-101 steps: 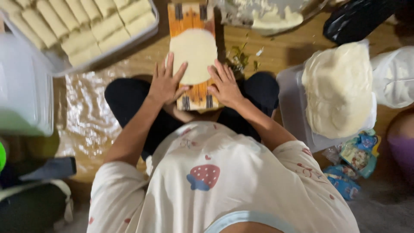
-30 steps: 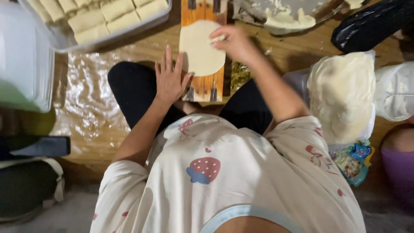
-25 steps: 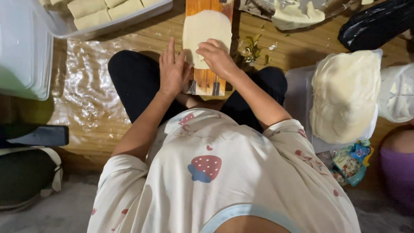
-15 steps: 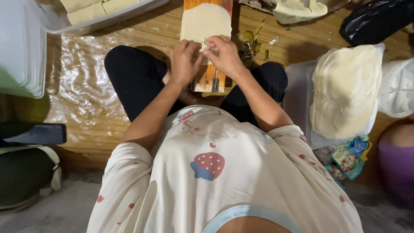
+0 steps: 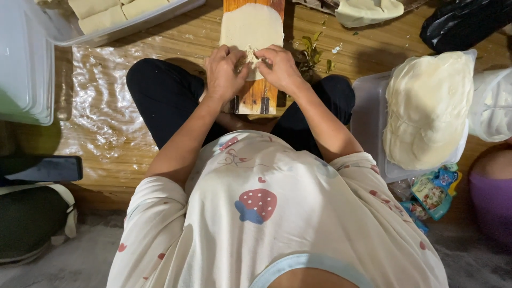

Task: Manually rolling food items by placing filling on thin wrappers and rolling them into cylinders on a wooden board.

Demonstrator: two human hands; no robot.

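A pale round wrapper sheet lies flat on a narrow wooden board that rests across my crossed legs. My left hand and my right hand meet at the sheet's near edge. Both pinch that edge around a small heap of pale shredded filling and fold it over. The fingertips hide most of the filling.
A clear tray of finished pale rolls sits at the far left, beside stacked translucent lids. A pile of wrapper sheets fills a tub on the right. Crinkled plastic film covers the wooden floor. A phone lies at the left.
My right hand came back from the far end of the sheet. Both hands closed in from lying flat and now pinch the near edge over the filling.
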